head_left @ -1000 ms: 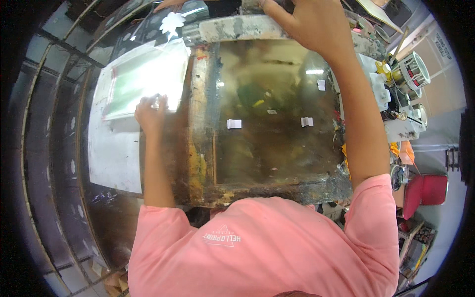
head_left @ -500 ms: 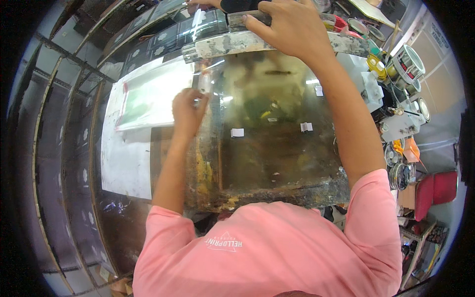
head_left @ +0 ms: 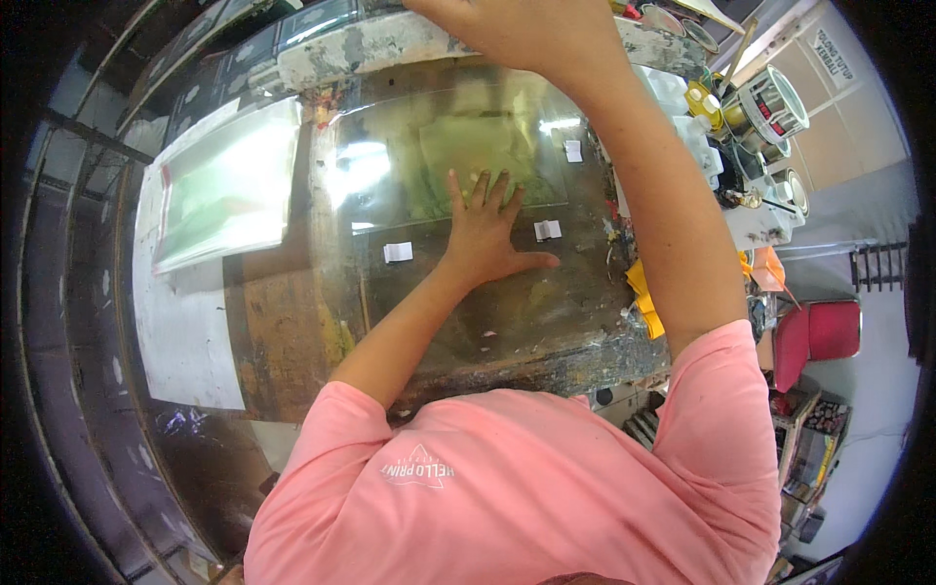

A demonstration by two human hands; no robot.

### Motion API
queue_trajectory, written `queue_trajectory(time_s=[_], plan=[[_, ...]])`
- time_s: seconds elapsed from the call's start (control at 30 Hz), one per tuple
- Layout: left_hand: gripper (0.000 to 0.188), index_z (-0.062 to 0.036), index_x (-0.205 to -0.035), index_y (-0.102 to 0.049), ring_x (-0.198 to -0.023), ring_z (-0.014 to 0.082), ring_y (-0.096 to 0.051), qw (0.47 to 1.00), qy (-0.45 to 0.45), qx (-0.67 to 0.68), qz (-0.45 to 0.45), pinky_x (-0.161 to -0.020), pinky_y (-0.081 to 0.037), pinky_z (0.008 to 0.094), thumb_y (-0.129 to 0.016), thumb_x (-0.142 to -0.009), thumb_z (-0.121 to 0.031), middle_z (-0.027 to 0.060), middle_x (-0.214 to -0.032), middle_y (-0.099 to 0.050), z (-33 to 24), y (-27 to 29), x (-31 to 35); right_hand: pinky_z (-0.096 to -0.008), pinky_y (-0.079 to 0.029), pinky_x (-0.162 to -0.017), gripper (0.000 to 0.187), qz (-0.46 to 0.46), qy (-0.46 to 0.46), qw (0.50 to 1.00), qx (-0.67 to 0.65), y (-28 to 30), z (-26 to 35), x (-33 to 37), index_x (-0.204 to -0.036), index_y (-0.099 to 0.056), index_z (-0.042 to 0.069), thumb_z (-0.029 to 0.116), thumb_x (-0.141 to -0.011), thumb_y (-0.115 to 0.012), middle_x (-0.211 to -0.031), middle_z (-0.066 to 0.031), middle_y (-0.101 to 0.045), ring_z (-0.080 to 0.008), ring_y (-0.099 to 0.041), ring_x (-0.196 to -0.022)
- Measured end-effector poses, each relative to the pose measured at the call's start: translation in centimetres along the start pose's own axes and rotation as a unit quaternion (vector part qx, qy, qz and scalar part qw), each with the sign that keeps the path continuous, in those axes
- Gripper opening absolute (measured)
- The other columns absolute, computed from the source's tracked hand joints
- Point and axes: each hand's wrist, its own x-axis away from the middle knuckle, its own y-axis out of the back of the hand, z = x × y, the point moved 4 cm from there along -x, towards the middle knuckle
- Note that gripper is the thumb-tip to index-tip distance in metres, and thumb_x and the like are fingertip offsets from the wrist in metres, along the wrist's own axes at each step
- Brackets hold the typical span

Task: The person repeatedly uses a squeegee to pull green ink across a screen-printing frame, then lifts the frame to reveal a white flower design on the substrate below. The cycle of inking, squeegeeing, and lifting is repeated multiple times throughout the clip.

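My left hand (head_left: 487,232) lies open with its fingers spread, pressing across the near edge of a clear plastic sheet (head_left: 390,200) on the stained worktable (head_left: 439,336). Small white tabs sit around that sheet: one tab (head_left: 398,253) left of my hand, another tab (head_left: 548,230) by its right side and a third tab (head_left: 573,151) farther right. At the top edge, my right hand (head_left: 531,34) is at the raised, paint-crusted wooden frame (head_left: 370,44), closed on it as far as the view shows. Its fingertips are cut off.
A stack of clear sheets (head_left: 229,185) rests on white paper (head_left: 185,341) to the left. Dark racks (head_left: 88,292) stand beyond it. On the right are paint cans (head_left: 770,102), white plastic bottles (head_left: 697,132), a yellow cloth (head_left: 643,297) and a red chair (head_left: 829,331).
My left hand has moved right, from beside the stack onto the table's middle, and has spread open. A clear sheet now lies under it. The view has shifted; my right hand stays by the frame.
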Motion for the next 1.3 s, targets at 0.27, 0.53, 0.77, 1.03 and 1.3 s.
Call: queue_trajectory(time_s=[0.27, 0.53, 0.77, 1.03, 1.3], plan=[[0.134, -0.0060, -0.158, -0.051, -0.155, 0.0427, -0.035, 1.000, -0.021, -0.001, 0.008, -0.121, 0.005, 0.0813, -0.045, -0.069, -0.106, 0.0190, -0.165, -0.044, -1.6, -0.5, 0.0, -0.0502, -0.050, -0.085, 0.054, -0.011, -0.004, 1.000, 0.010, 0.8, 0.8, -0.5, -0.077, -0.074, 0.000, 0.048, -0.096, -0.057, -0.079, -0.0212, -0.074, -0.0393, -0.072, -0.079], [0.131, -0.0036, -0.152, -0.058, -0.151, 0.0429, -0.042, 0.999, -0.038, 0.013, -0.008, -0.122, 0.003, 0.0800, -0.044, -0.070, -0.105, 0.0214, -0.158, -0.051, -1.6, -0.7, 0.4, -0.0497, -0.048, -0.083, 0.055, 0.054, -0.032, 0.998, -0.003, 1.0, 0.9, -1.0, -0.076, -0.074, 0.000, 0.048, -0.097, -0.058, -0.076, -0.0214, -0.072, -0.0381, -0.071, -0.078], [0.111, -0.0003, -0.140, -0.066, -0.135, 0.0412, -0.056, 0.982, -0.091, 0.080, -0.143, -0.125, -0.013, 0.0749, -0.062, -0.076, -0.091, 0.0208, -0.139, -0.064, -1.5, 0.9, 1.2, -0.0500, -0.048, -0.084, 0.051, 0.023, -0.021, 0.999, -0.011, 0.6, 1.0, -0.6, -0.082, -0.073, 0.000, 0.047, -0.096, -0.062, -0.079, -0.0209, -0.073, -0.0393, -0.071, -0.079], [0.096, 0.0031, -0.146, -0.059, -0.106, 0.0277, -0.070, 0.740, 0.239, 0.532, -0.337, -0.094, -0.058, 0.0372, -0.100, -0.072, -0.042, 0.0154, -0.120, -0.071, 10.7, 13.6, 6.2, -0.0486, -0.048, -0.087, 0.059, -0.011, -0.002, 0.999, 0.050, -1.6, 1.8, 5.6, -0.131, -0.070, 0.006, 0.054, -0.096, -0.067, -0.082, -0.0182, -0.073, -0.0374, -0.070, -0.079], [0.116, -0.0023, -0.150, -0.059, -0.108, 0.0312, -0.062, 0.907, 0.282, 0.266, -0.165, -0.101, -0.046, 0.0490, -0.096, -0.061, -0.066, 0.0134, -0.118, -0.065, 10.4, 8.5, 12.1, -0.0507, -0.053, -0.079, 0.044, 0.268, -0.003, 0.956, -0.119, -6.4, 2.9, 18.1, -0.109, -0.076, 0.010, 0.052, -0.099, -0.066, -0.095, -0.0135, -0.073, -0.0359, -0.069, -0.091]])
